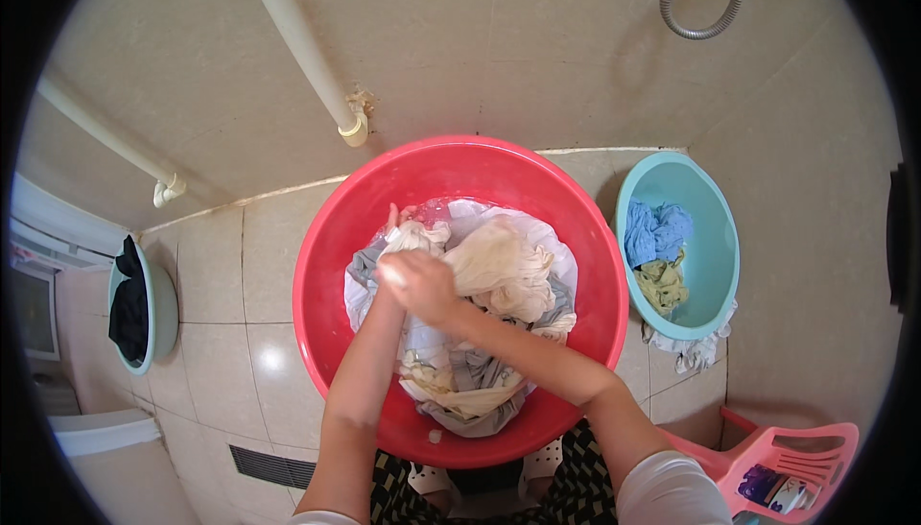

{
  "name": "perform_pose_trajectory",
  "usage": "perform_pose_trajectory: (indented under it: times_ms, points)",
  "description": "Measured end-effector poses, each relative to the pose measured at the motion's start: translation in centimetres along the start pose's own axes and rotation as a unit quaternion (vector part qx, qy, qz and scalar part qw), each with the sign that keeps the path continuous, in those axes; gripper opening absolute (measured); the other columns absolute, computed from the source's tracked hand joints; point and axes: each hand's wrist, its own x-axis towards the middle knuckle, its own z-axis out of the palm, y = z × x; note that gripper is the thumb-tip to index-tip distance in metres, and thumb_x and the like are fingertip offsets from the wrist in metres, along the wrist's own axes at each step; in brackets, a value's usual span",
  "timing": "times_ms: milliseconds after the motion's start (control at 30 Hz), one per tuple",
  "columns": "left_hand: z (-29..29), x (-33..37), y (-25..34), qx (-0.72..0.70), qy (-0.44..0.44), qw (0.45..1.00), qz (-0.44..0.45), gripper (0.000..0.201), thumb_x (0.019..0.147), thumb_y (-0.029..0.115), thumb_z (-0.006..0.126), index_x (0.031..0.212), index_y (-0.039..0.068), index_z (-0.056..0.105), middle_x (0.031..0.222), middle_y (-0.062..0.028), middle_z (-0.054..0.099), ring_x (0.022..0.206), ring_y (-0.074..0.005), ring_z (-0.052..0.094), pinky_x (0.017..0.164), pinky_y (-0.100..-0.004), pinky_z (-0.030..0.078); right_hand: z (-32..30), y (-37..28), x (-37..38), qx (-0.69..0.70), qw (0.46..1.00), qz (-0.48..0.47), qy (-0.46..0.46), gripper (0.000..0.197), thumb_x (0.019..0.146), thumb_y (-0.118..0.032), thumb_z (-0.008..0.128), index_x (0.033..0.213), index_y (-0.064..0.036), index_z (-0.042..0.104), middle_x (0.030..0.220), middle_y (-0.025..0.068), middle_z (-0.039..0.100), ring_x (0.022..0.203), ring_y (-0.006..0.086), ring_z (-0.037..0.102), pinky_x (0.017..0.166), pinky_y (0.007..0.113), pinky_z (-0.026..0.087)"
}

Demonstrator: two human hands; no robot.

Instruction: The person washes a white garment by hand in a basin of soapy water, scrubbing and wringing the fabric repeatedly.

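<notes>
A large red basin (318, 237) on the floor holds a wet heap of clothes in sudsy water. My left hand (395, 218) is inside the basin's far left part, its fingers partly hidden under a bunched cream garment (429, 236) that it grips. My right hand (425, 285) crosses over my left wrist, its fingers curled closed; a whitish patch shows at their front, too blurred to name. Just right of the hands lies a crumpled cream cloth (501, 266). Grey and white clothes (480, 371) fill the near part of the basin.
A light-blue basin (715, 237) with blue cloth (657, 231) and green cloth (662, 285) stands right, white cloth (705, 350) beneath it. At left, another basin (163, 309) holds black clothing (129, 304). A pink plastic chair (835, 448), floor drain grate (273, 467) and wall pipes (297, 35) surround me.
</notes>
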Motion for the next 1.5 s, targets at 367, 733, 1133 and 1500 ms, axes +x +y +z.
perform_pose_trajectory:
  times_ms: [367,733,1133,1500]
  points:
    - [12.5,-0.9,-7.1,0.115,0.231,0.966,-0.031,0.031,0.088,0.033,0.046,0.108,0.010,0.055,0.100,-0.0025,0.059,0.093,-0.0155,0.056,0.081,-0.0303,0.045,-2.7,10.3,2.9,-0.185,0.972,0.122,0.078,0.019,0.074,-0.027,0.058,0.073,-0.0086,0.052,0.060,0.0105,0.059,0.052,0.0274,0.059,0.045,0.039,0.047]
    - [12.3,-1.2,-6.4,0.180,0.285,0.941,0.024,0.028,0.090,0.027,0.041,0.104,0.009,0.057,0.097,-0.0024,0.060,0.087,-0.0145,0.058,0.076,-0.0291,0.046,-1.6,6.9,1.8,-0.134,0.956,0.245,0.093,0.023,0.080,-0.031,0.053,0.074,-0.0087,0.054,0.059,0.0155,0.059,0.057,0.0328,0.059,0.050,0.042,0.045]
    - [7.9,-0.3,-5.1,0.068,0.134,0.986,0.073,0.023,0.090,0.028,0.042,0.097,0.012,0.056,0.092,-0.0019,0.059,0.085,-0.0143,0.057,0.073,-0.0291,0.046,-2.4,-1.1,-0.8,0.035,0.979,0.193,0.055,0.014,0.074,-0.026,0.057,0.075,-0.0118,0.057,0.061,0.0146,0.059,0.056,0.0345,0.058,0.051,0.044,0.044]
    - [8.1,-0.5,-4.8,0.010,0.078,0.993,0.084,0.024,0.090,0.029,0.042,0.098,0.012,0.056,0.095,-0.0024,0.059,0.087,-0.0154,0.057,0.075,-0.0300,0.046,-1.5,0.3,2.5,-0.097,0.992,-0.016,0.073,0.016,0.072,-0.020,0.061,0.067,-0.0090,0.050,0.060,0.0087,0.059,0.056,0.0239,0.059,0.051,0.035,0.047]
